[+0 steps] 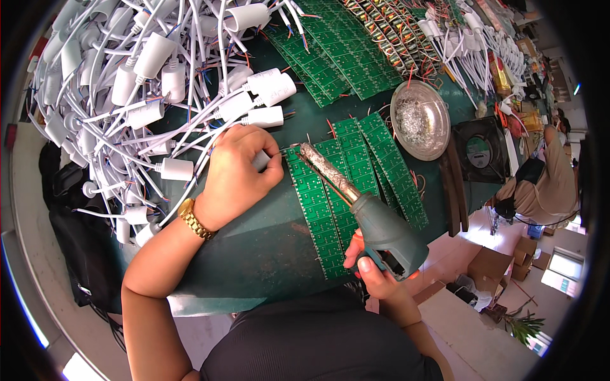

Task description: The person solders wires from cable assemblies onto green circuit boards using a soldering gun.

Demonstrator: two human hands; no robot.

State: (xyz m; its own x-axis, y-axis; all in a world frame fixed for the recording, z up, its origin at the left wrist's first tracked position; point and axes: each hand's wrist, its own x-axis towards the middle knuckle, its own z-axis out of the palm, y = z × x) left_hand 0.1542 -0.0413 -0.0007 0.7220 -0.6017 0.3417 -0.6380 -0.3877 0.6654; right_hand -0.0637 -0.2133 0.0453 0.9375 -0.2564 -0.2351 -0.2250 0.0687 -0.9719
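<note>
My right hand (375,276) is wrapped round the handle of a grey-green soldering gun (389,232). Its metal barrel points up and left, and the tip lies at the top left corner of a green circuit board panel (311,209). My left hand (244,171), with a gold watch on the wrist, is closed on a white cable connector (260,160), mostly hidden by the fingers. Thin wire ends reach from those fingers to the board's corner, close to the tip; whether they touch is too small to tell. More green panels (397,168) lie alongside, partly overlapping.
A heap of white cables with cylindrical connectors (152,54) covers the table's left. Further green panels (343,51) and strips of small components (397,38) lie at the back. A round dish (419,120) with silvery bits and a black fan (480,152) stand right. Another person (540,178) sits far right.
</note>
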